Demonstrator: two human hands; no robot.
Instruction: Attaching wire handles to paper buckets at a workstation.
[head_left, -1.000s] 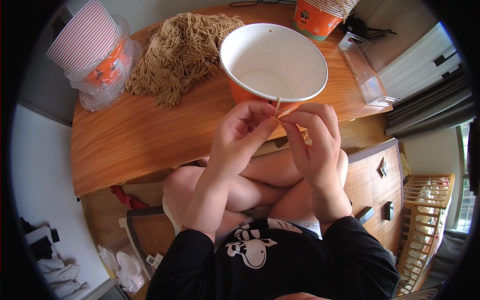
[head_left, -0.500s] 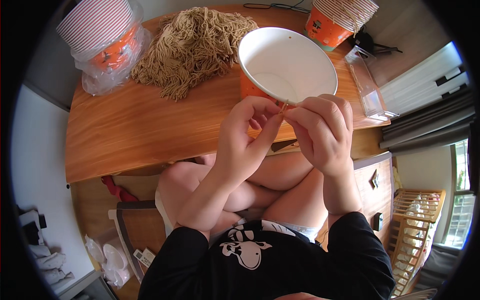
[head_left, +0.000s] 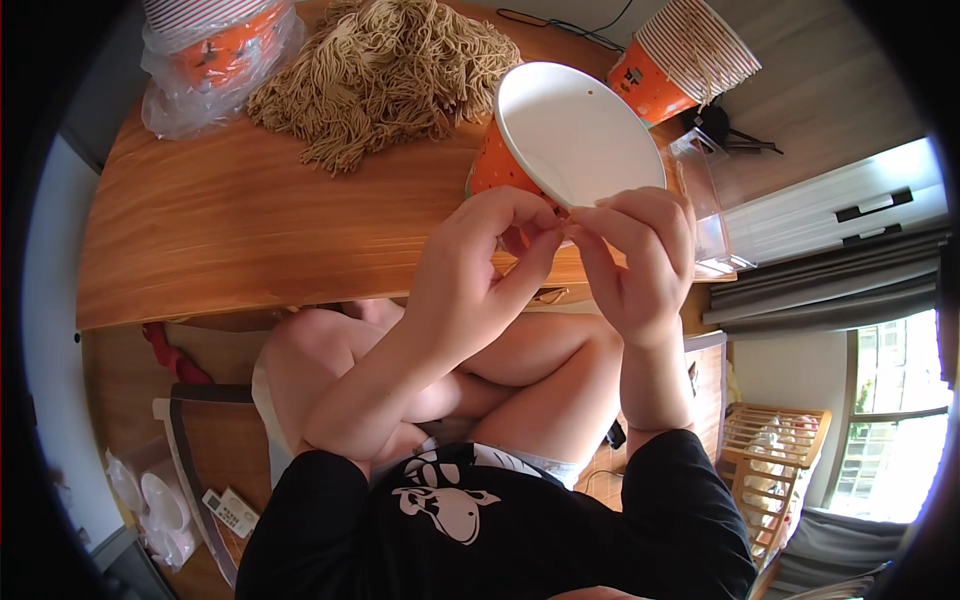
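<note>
My left hand (head_left: 475,265) and my right hand (head_left: 643,262) meet fingertip to fingertip at the near rim of a large orange paper bucket (head_left: 575,130) with a white inside. Thumbs and forefingers of both are pinched on a short end of thin tan cord (head_left: 564,215), mostly hidden by the fingers. The bucket leans on the table with its wide mouth turned up and toward the right. Left of it lies a heap of loose tan cords (head_left: 380,85), spread over the back of the table.
Stacked orange buckets in clear plastic (head_left: 225,60) stand at the far left. Another bucket stack (head_left: 685,60), with cords hanging over it, is at the far right. A clear plastic tray (head_left: 705,200) sits at the right edge of the wooden table (head_left: 230,230). My crossed legs are below.
The view has shifted, so the table and room appear displaced. The bucket has tilted further to the right. Both hands keep their pinch at the rim, and less of the cord shows.
</note>
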